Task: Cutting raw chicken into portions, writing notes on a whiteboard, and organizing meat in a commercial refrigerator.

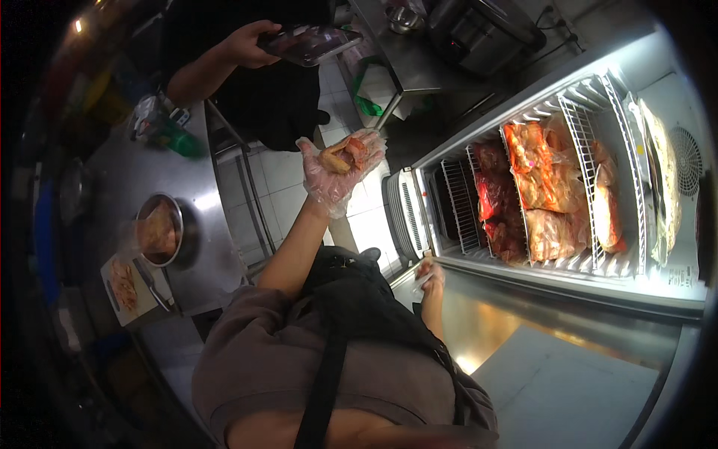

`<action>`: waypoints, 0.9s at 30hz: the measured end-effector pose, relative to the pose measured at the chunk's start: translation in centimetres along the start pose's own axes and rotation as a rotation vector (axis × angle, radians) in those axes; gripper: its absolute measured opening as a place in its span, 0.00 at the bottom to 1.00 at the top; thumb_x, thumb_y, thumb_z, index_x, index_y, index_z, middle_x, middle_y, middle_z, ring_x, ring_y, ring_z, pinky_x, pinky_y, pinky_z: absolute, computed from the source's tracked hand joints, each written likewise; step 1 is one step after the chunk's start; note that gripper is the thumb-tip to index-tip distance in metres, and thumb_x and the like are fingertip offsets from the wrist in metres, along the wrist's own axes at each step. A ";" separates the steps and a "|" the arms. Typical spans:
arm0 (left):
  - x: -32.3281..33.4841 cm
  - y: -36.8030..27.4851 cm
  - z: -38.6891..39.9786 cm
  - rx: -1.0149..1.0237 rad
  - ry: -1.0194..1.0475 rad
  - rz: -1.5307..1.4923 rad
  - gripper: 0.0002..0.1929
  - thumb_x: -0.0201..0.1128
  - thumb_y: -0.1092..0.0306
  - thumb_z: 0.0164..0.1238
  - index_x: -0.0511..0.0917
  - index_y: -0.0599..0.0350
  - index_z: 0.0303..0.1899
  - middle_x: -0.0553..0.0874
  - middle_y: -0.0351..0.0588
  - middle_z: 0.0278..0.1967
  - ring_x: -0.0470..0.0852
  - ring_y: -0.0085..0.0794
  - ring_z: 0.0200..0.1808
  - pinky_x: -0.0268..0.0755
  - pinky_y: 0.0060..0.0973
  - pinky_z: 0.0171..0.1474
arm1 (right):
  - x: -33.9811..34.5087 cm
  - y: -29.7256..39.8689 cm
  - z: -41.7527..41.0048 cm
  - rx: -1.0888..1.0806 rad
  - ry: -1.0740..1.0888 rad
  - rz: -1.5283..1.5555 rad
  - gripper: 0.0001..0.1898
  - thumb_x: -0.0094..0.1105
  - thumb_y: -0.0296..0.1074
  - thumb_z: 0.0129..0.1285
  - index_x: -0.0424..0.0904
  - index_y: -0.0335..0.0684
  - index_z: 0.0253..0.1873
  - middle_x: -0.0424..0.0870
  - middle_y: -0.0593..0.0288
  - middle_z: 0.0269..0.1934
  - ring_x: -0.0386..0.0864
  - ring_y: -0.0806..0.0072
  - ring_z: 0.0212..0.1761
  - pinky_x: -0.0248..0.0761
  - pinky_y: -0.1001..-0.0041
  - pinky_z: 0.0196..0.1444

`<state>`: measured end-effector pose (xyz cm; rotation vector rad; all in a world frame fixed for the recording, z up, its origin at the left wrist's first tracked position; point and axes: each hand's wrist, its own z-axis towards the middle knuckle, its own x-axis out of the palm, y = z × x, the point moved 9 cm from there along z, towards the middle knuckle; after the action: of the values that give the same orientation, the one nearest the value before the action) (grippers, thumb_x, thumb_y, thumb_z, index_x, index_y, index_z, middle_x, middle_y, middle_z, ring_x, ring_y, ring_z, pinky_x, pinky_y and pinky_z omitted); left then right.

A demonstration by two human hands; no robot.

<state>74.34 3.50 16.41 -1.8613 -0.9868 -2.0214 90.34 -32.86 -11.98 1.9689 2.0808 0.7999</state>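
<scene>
My left hand (345,168), in a clear plastic glove, is held out palm up with a small piece of raw meat (343,156), perhaps poultry, resting on it. At the lower edge of an open upright refrigerator (426,219) is my right hand (431,276), its fingers curled near the door (477,297). Some clear plastic shows at those fingers; whether they grip it or the door edge is unclear. Inside the refrigerator, bagged red and orange meat (530,157) lies on white wire shelves (583,129).
A steel table (196,247) at left bears a metal bowl (179,227) with meat, plus a cutting board (147,307) with cut meat and a knife (160,292). Another person's hand (249,45) holds a clear-lidded tray (314,45). A large cooker (482,33) stands on a counter.
</scene>
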 end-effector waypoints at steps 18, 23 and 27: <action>3.3 0.2 0.6 0.064 0.082 -0.068 0.63 0.50 0.22 0.48 0.39 0.76 0.67 0.48 0.70 0.68 0.49 0.57 0.71 0.39 0.49 0.73 | -6.8 -2.0 5.0 -0.095 -0.195 -0.255 0.03 0.59 0.24 0.54 0.75 0.34 0.28 0.73 0.61 0.21 0.71 0.75 0.17 0.64 0.78 0.18; 2.9 0.3 1.2 0.054 0.101 -0.058 0.63 0.50 0.22 0.47 0.40 0.76 0.67 0.49 0.69 0.68 0.48 0.57 0.71 0.39 0.50 0.72 | -8.4 -1.8 6.6 -0.118 -0.169 -0.254 0.03 0.59 0.25 0.54 0.77 0.32 0.30 0.74 0.61 0.22 0.72 0.74 0.19 0.65 0.78 0.19; 2.3 0.4 1.7 0.054 0.075 -0.050 0.63 0.50 0.21 0.47 0.40 0.74 0.67 0.50 0.69 0.68 0.49 0.57 0.71 0.40 0.51 0.72 | -7.6 -1.6 5.9 -0.178 -0.098 -0.174 0.04 0.58 0.26 0.56 0.78 0.32 0.31 0.75 0.61 0.22 0.73 0.74 0.19 0.65 0.77 0.19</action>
<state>75.50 4.89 18.65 -1.7365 -1.0669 -2.0558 92.57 -38.66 -19.55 1.6756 2.0151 0.8050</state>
